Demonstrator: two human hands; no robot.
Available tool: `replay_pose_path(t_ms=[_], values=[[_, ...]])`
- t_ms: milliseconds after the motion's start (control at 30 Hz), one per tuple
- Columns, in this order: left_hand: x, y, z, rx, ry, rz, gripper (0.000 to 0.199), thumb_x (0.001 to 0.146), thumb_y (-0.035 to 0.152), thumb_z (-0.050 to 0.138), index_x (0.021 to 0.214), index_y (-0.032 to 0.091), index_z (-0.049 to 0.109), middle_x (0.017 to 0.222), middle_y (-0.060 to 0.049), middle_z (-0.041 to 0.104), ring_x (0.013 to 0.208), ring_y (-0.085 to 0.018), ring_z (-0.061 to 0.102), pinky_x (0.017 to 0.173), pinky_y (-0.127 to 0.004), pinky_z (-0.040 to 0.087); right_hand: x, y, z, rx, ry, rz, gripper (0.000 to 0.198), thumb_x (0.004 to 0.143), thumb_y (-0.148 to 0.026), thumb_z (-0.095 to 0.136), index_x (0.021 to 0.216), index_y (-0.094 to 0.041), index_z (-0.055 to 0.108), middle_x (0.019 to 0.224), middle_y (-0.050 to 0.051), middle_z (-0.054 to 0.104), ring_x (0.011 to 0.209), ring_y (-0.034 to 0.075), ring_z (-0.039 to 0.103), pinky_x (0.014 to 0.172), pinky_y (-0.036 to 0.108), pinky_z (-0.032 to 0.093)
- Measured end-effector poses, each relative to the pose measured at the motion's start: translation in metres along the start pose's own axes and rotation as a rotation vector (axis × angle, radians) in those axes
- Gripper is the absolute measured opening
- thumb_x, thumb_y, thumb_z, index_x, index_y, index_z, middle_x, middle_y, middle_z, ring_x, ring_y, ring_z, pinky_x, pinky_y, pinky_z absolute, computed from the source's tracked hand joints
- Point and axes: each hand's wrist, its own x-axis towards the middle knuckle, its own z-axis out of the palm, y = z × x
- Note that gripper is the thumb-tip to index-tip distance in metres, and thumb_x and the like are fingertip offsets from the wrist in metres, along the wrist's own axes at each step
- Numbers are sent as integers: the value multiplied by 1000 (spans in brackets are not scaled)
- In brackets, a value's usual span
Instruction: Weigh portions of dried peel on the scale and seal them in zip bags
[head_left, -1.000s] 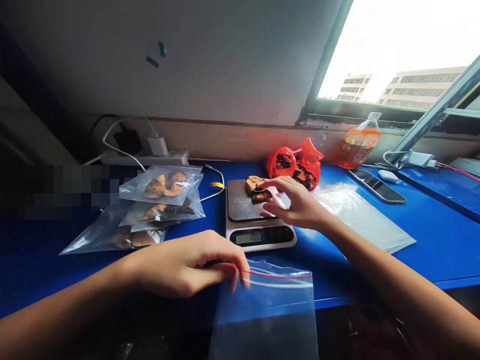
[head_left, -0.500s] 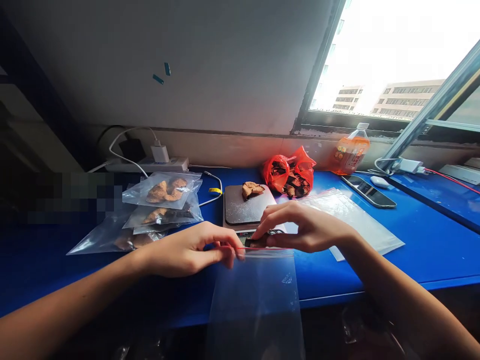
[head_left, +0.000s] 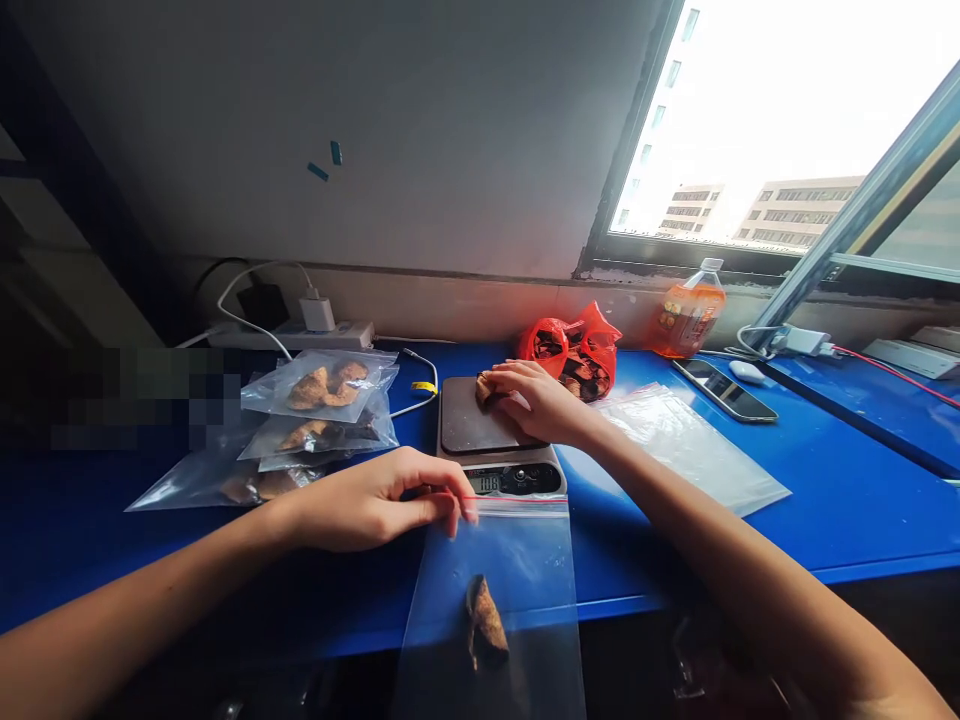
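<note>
My left hand [head_left: 409, 500] pinches the top left corner of a clear zip-lock bag [head_left: 525, 590] that hangs over the table's front edge. Inside the bag is one brown dried piece [head_left: 489, 620], like dried peel. My right hand [head_left: 532, 400] has its fingers on another brown dried piece [head_left: 484, 390], which lies on the plate of a kitchen scale [head_left: 465, 430]; the fingers partly cover it. The scale's display [head_left: 487, 484] is lit and seems to read 10.8.
Filled zip-lock bags [head_left: 322, 395] lie stacked at left. Behind the scale sits a red plastic bag [head_left: 577, 350] of dried pieces. Flat clear bags [head_left: 697, 450], a phone [head_left: 724, 390], an earbud case [head_left: 746, 372] and a drink bottle [head_left: 690, 310] are at right. A power strip [head_left: 345, 335] runs along the wall.
My right hand has let a dried piece go into the zip-lock bag and moved back to the piece on the scale. My left hand still holds the bag's edge. The display is now uncovered.
</note>
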Motion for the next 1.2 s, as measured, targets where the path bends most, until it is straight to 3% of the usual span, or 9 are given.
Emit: replay_pose_path(t_ms=[167, 300, 367, 433, 567, 800, 967, 1067, 1200], values=[[0, 1, -2, -24, 48, 0, 19, 92, 21, 50, 93, 17, 69, 83, -6, 72, 78, -18, 66, 74, -26, 51, -4, -6, -8, 19, 47, 51, 18, 92, -17, 52, 95, -17, 70, 96, 10, 72, 92, 21, 64, 84, 36, 49], [1, -2, -3, -19, 75, 1, 19, 91, 20, 52, 93, 17, 71, 83, -5, 71, 79, -18, 66, 74, -26, 52, -14, -17, -26, 412, 137, 285, 16, 90, -24, 56, 99, -16, 66, 84, 6, 71, 76, 16, 65, 69, 29, 48], [1, -3, -2, 12, 114, -5, 19, 90, 21, 52, 95, 18, 70, 84, -4, 71, 78, -17, 66, 73, -25, 51, -18, -23, -34, 692, 55, 346, 24, 86, -30, 62, 105, -15, 64, 74, 2, 67, 68, 14, 62, 61, 26, 45], [0, -3, -1, 46, 193, -8, 18, 91, 24, 53, 96, 18, 70, 81, -3, 70, 75, -16, 64, 70, -24, 50, -22, -31, -40, 919, -119, 340, 32, 83, -33, 67, 108, -15, 63, 69, -1, 63, 63, 13, 59, 58, 25, 44], [-1, -3, 2, 81, 323, -5, 20, 91, 33, 55, 90, 17, 68, 76, -3, 68, 69, -15, 61, 62, -24, 48, -26, -47, -42, 1114, -366, 366, 33, 79, -37, 74, 101, -17, 61, 70, -2, 64, 63, 12, 59, 61, 25, 46], [3, -4, 1, 65, 542, 73, 18, 88, 33, 60, 84, 17, 68, 83, -4, 64, 74, -15, 60, 66, -24, 51, -28, -54, -42, 838, -390, 313, 41, 86, -55, 62, 78, -15, 65, 68, -2, 57, 62, 9, 50, 53, 21, 37], [9, -4, -1, -103, 701, 16, 19, 82, 35, 66, 87, 18, 70, 94, -6, 69, 77, -15, 63, 67, -24, 54, -31, -48, -45, 797, -316, 248, 23, 80, -38, 70, 84, -17, 62, 88, 3, 62, 76, 14, 62, 63, 24, 50], [9, -7, -2, -207, 706, -106, 21, 80, 34, 68, 94, 19, 73, 88, -6, 72, 71, -14, 63, 63, -24, 52, -32, -48, -45, 803, -297, 293, 13, 80, -27, 66, 87, -18, 62, 79, 2, 63, 68, 13, 62, 58, 24, 48], [8, -14, -5, -311, 754, -108, 21, 75, 30, 74, 94, 19, 74, 85, -3, 72, 69, -12, 61, 65, -23, 52, -30, -50, -45, 820, -188, 301, 11, 77, -21, 66, 86, -16, 62, 70, -1, 60, 64, 11, 58, 56, 23, 44]])
